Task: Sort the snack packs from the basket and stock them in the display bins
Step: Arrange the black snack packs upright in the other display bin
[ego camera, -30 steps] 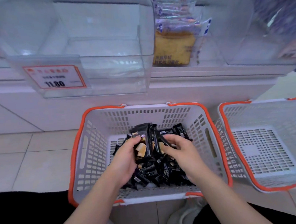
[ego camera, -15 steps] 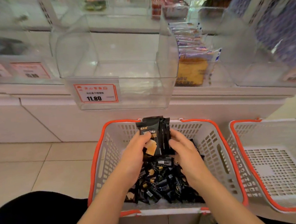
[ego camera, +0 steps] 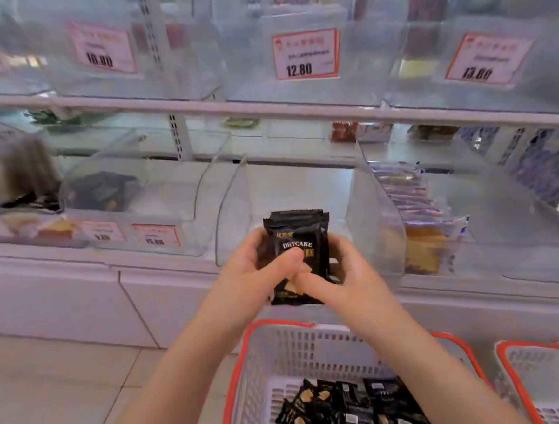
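The clear, empty acrylic display bin (ego camera: 290, 191) on the lower shelf lies straight ahead of both hands, just beyond them, its open mouth facing the person. Below, the white orange-rimmed plastic basket (ego camera: 249, 373) holds more packs. The stack of black DRYCAKE snack packs (ego camera: 298, 240) stands upright, long axis vertical, clamped between the left hand (ego camera: 249, 276) and right hand (ego camera: 349, 279), each about equally near the bin.

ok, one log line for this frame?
left hand + right hand: holding black DRYCAKE snack packs | above orange-rimmed white basket | before empty clear display bin
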### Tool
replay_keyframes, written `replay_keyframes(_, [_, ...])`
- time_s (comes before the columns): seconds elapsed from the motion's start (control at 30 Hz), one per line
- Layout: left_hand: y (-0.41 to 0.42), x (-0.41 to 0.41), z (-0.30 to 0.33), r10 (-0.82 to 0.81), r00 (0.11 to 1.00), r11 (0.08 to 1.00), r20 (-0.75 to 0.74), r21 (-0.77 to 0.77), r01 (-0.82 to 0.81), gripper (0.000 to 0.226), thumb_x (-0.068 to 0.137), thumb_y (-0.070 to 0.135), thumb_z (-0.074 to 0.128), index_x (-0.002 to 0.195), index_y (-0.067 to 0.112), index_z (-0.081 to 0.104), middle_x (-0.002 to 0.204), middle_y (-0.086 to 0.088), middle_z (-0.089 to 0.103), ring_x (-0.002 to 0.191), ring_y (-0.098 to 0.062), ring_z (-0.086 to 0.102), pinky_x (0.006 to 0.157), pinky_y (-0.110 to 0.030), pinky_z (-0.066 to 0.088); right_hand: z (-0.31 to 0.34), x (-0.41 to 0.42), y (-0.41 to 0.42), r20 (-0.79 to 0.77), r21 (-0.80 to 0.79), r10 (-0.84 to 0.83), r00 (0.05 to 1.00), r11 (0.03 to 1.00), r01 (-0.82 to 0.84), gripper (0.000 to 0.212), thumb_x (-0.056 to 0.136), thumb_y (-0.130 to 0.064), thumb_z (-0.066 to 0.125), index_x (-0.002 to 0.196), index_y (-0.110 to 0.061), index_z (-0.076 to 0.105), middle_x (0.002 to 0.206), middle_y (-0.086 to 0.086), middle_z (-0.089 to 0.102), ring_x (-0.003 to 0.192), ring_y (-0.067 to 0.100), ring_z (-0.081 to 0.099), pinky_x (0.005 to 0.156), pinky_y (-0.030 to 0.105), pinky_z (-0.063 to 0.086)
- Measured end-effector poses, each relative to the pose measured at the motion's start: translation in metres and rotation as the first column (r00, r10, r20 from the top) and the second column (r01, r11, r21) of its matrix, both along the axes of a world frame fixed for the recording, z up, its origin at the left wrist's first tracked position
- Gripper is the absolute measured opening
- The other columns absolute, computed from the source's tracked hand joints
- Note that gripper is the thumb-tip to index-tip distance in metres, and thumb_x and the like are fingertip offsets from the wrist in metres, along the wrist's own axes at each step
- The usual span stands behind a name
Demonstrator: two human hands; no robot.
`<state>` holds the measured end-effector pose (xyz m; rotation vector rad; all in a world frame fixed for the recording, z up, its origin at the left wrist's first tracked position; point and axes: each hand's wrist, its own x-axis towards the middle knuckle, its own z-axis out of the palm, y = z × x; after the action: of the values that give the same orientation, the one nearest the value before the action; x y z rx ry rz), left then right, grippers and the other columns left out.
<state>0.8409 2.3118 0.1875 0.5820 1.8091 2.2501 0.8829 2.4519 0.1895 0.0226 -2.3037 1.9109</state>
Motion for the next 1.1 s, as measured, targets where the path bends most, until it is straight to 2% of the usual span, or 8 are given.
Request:
replay_keyframes(0.17, [-0.026, -0.042, 0.018, 0.349, 0.919, 0.923, -0.181, -0.100, -0.370, 0.029, 0.086, 0.007, 0.059, 0.103, 0.030, 0.053, 0.104, 0.010, 0.063, 0.096, 0.002, 0.060, 0.091, -0.014, 0.045, 0.019, -0.060, -0.003, 0.066, 0.136, -0.074, 0.995, 0.989, 0.065, 0.045, 0.071, -0.028, 0.077, 0.106, -0.031, 0.049, 0.097, -0.022, 0.060, 0.083, -0.014, 0.055, 0.065, 0.002, 0.043])
replay_keyframes(0.27, [-0.045, -0.067, 0.015, 0.462, 0.860, 0.849, -0.214, -0.173, -0.499, 0.027, 0.087, 0.010, 0.060, 0.107, 0.026, 0.053, 0.108, 0.010, 0.059, 0.106, -0.007, 0.055, 0.099, -0.024, 0.041, 0.013, -0.102, -0.002, 0.203, 0.200, -0.138, 0.969, 0.975, 0.097, 0.044, 0.068, -0.028, 0.076, 0.102, -0.021, 0.050, 0.093, -0.008, 0.064, 0.084, 0.004, 0.062, 0.068, 0.018, 0.050])
replay_keyframes(0.4, [-0.052, -0.092, 0.002, 0.343, 0.934, 0.870, -0.100, -0.341, -0.356, 0.035, 0.088, 0.021, 0.060, 0.121, 0.025, 0.049, 0.121, 0.007, 0.055, 0.109, -0.005, 0.052, 0.081, -0.011, 0.039, -0.006, -0.158, -0.007, 0.382, 0.320, -0.148, 0.912, 0.947, 0.020, 0.023, 0.061, -0.016, 0.072, 0.075, -0.007, 0.057, 0.068, 0.009, 0.068, 0.056, 0.018, 0.067, 0.049, 0.025, 0.050])
replay_keyframes(0.53, [-0.053, -0.104, -0.005, 0.262, 0.965, 0.925, -0.023, -0.277, -0.258, 0.033, 0.088, 0.018, 0.060, 0.118, 0.029, 0.052, 0.120, 0.013, 0.057, 0.110, 0.002, 0.054, 0.082, -0.006, 0.043, -0.025, -0.196, -0.007, 0.449, 0.548, -0.218, 0.867, 0.833, -0.074, 0.022, 0.059, -0.021, 0.070, 0.068, -0.003, 0.062, 0.067, 0.014, 0.069, 0.063, 0.027, 0.069, 0.054, 0.032, 0.054])
replay_keyframes(0.67, [-0.054, -0.111, -0.008, 0.218, 0.975, 0.933, -0.048, -0.283, -0.222, 0.031, 0.088, 0.016, 0.060, 0.110, 0.037, 0.055, 0.112, 0.019, 0.061, 0.099, 0.013, 0.056, 0.075, -0.002, 0.044, -0.040, -0.217, -0.011, 0.408, 0.677, -0.300, 0.862, 0.733, -0.065, 0.038, 0.067, -0.033, 0.070, 0.090, -0.004, 0.059, 0.075, 0.006, 0.061, 0.069, 0.022, 0.060, 0.046, 0.023, 0.042])
replay_keyframes(0.77, [-0.056, -0.115, -0.012, 0.209, 0.976, 0.940, -0.057, -0.265, -0.217, 0.033, 0.086, 0.017, 0.061, 0.117, 0.029, 0.058, 0.115, 0.017, 0.062, 0.099, 0.013, 0.056, 0.074, -0.003, 0.044, -0.044, -0.224, -0.018, 0.370, 0.729, -0.270, 0.889, 0.677, -0.097, 0.059, 0.072, -0.042, 0.071, 0.110, -0.005, 0.046, 0.101, 0.008, 0.057, 0.087, 0.023, 0.057, 0.060, 0.027, 0.042])
replay_keyframes(0.93, [-0.057, -0.113, -0.017, 0.191, 0.977, 0.948, -0.094, -0.241, -0.209, 0.035, 0.085, 0.017, 0.061, 0.108, 0.044, 0.057, 0.113, 0.024, 0.062, 0.102, 0.012, 0.056, 0.073, -0.005, 0.045, -0.042, -0.224, -0.024, 0.460, 0.653, -0.035, 0.887, 0.690, -0.312, 0.074, 0.063, -0.040, 0.081, 0.118, -0.005, 0.048, 0.115, 0.013, 0.056, 0.103, 0.026, 0.057, 0.084, 0.038, 0.052])
replay_keyframes(1.1, [-0.056, -0.117, -0.024, 0.196, 0.975, 0.948, -0.105, -0.235, -0.216, 0.041, 0.085, 0.019, 0.061, 0.124, 0.029, 0.057, 0.121, 0.013, 0.061, 0.107, 0.007, 0.055, 0.077, -0.011, 0.048, -0.048, -0.216, -0.030, 0.328, 0.829, -0.044, 0.944, 0.492, -0.265, 0.080, 0.067, -0.039, 0.078, 0.125, -0.006, 0.035, 0.121, 0.010, 0.035, 0.102, 0.029, 0.055, 0.086, 0.036, 0.048])
